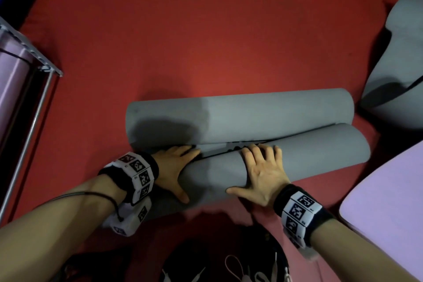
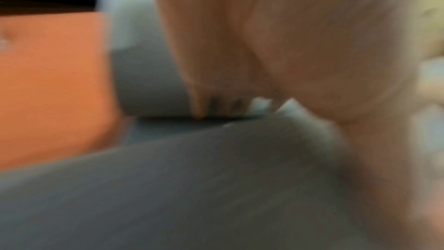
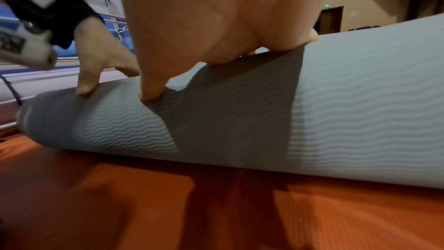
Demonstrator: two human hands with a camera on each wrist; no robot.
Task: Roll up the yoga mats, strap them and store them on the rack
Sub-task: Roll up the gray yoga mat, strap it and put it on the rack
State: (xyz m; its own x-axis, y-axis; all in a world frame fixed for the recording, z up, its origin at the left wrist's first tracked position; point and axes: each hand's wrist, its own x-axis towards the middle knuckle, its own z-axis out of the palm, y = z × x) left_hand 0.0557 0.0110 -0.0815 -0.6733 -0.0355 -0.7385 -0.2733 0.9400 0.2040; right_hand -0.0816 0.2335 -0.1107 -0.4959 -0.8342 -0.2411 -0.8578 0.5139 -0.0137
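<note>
A grey yoga mat lies on the red floor, its near part wound into a thick roll (image 1: 309, 151) and its far part (image 1: 251, 117) curled up behind it. My left hand (image 1: 176, 167) rests on the roll's left end, fingers reaching into the seam and thumb on the near side. My right hand (image 1: 263, 171) presses flat on the middle of the roll with fingers spread. The right wrist view shows the ribbed roll (image 3: 360, 111) under my right palm (image 3: 216, 16), and my left hand (image 3: 96, 54) touching it further along. The left wrist view is blurred, showing palm (image 2: 288, 45) over grey mat (image 2: 192, 187).
A metal rack (image 1: 34, 57) at the left holds a rolled lilac mat (image 1: 11, 80). Another grey mat (image 1: 400, 64) lies crumpled at the far right, and a flat lilac mat (image 1: 389, 201) at the near right. A dark bag (image 1: 229, 258) sits by my knees. Red floor (image 1: 206, 30) stretches beyond.
</note>
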